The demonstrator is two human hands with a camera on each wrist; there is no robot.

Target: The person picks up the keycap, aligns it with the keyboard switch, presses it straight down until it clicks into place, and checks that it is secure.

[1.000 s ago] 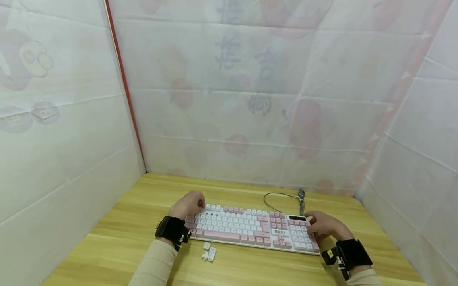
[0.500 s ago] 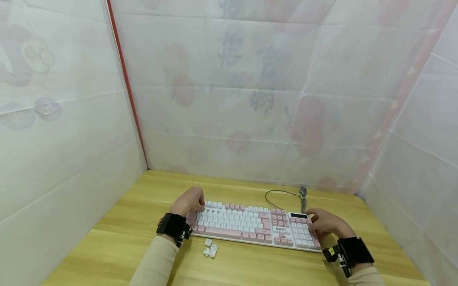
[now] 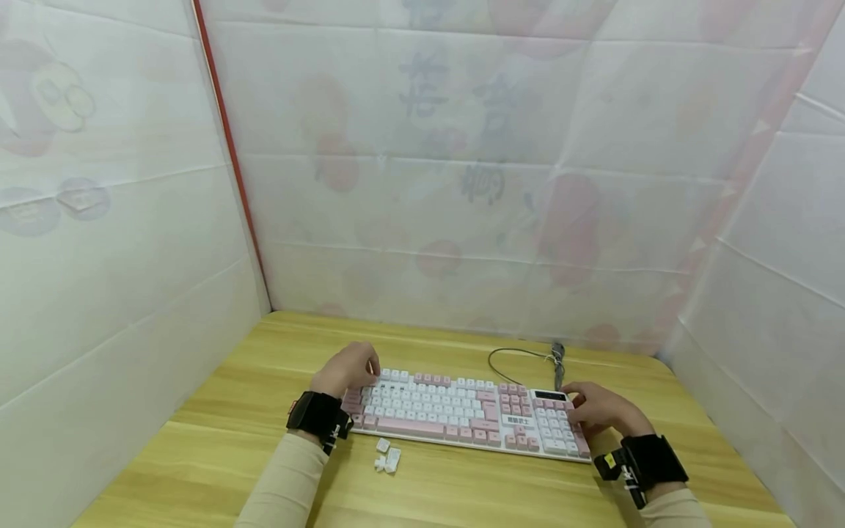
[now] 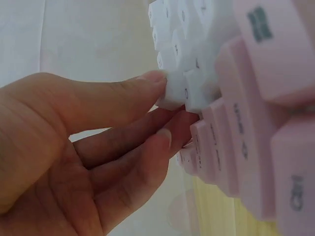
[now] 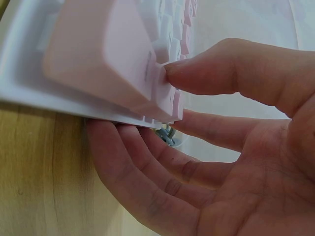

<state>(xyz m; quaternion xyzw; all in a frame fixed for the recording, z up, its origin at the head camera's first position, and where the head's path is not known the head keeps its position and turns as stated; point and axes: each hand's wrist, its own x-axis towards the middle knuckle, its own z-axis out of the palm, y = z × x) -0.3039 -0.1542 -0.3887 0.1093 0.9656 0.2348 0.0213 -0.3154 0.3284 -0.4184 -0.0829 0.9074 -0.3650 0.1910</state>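
Observation:
A pink-and-white keyboard (image 3: 429,411) lies on the wooden table, its long side roughly facing me. At its upper left corner is my left hand (image 3: 346,368); in the left wrist view its thumb (image 4: 155,76) and index finger pinch a white keycap (image 4: 171,93). Whether that keycap sits fully on its switch cannot be told. My right hand (image 3: 604,409) holds the keyboard's right end. There the thumb (image 5: 179,71) rests on a pink key (image 5: 165,91) and the other fingers curl at the underside of the edge, their tips partly hidden.
Small loose white keycaps (image 3: 392,460) lie on the table (image 3: 462,491) in front of the keyboard. A bundled grey cable (image 3: 557,363) lies behind it at the right. White printed sheets (image 3: 436,213) enclose the table at the back and both sides.
The head view has tilted slightly. The left fingers have shifted a little at the upper left keys. The right hand keeps its hold on the keyboard's right end.

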